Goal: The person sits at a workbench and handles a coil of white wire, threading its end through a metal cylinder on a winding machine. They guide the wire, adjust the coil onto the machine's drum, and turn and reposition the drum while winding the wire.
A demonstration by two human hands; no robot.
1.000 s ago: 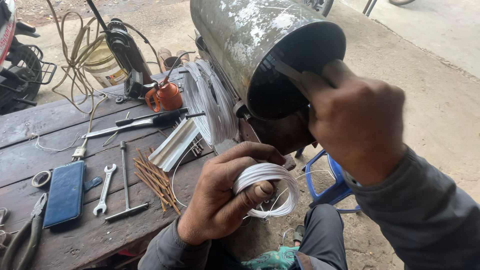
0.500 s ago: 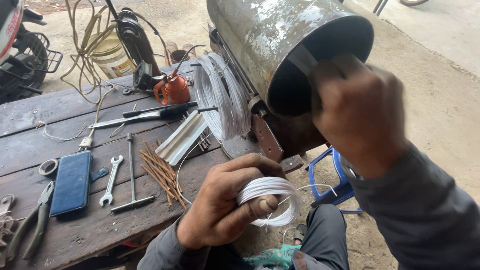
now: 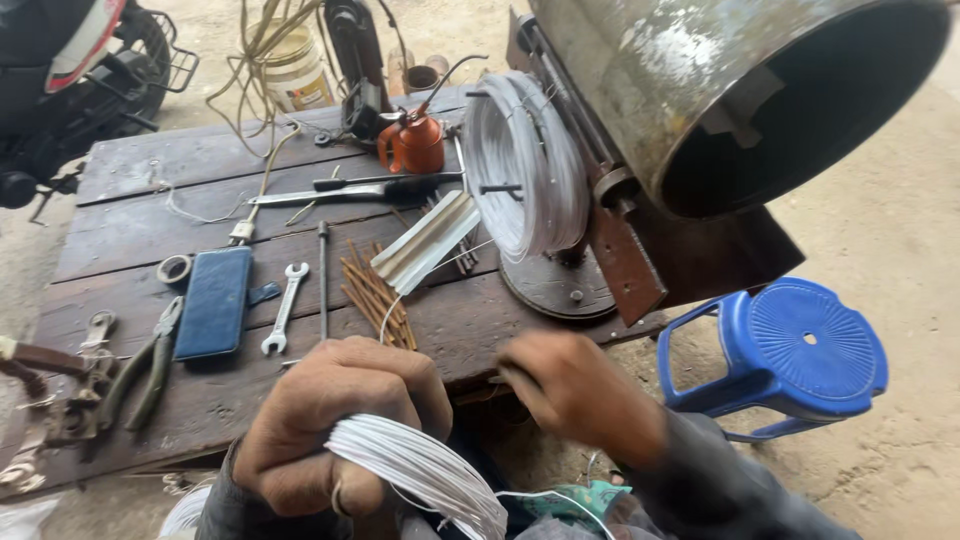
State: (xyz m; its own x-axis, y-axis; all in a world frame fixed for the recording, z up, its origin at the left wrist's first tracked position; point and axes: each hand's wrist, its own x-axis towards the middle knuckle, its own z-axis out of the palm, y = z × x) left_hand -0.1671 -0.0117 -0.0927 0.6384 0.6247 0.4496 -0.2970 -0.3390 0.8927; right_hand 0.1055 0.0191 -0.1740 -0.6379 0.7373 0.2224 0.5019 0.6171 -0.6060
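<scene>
**White wire coil gripped at the near edge**

The big metal drum (image 3: pixel 720 90) overhangs the surface's (image 3: pixel 150 180) right edge, its mouth facing you. Beside it, a spool of white wire (image 3: pixel 525 165) stands upright on pegs. Your left hand (image 3: pixel 335 425) clamps a small white wire coil (image 3: pixel 420 470) below the near edge. Your right hand (image 3: pixel 575 390) is blurred; its grip cannot be told.

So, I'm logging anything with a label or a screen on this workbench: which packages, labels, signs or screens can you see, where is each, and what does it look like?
Phone: flat on the wooden bench left of the spanner, dark blue rectangle, screen side not clear.
Bucket: behind the bench's far edge, pale round tub with a yellow band.
Oil can: far side of the bench, orange, thin spout, no label visible.
No signs in view.
</scene>
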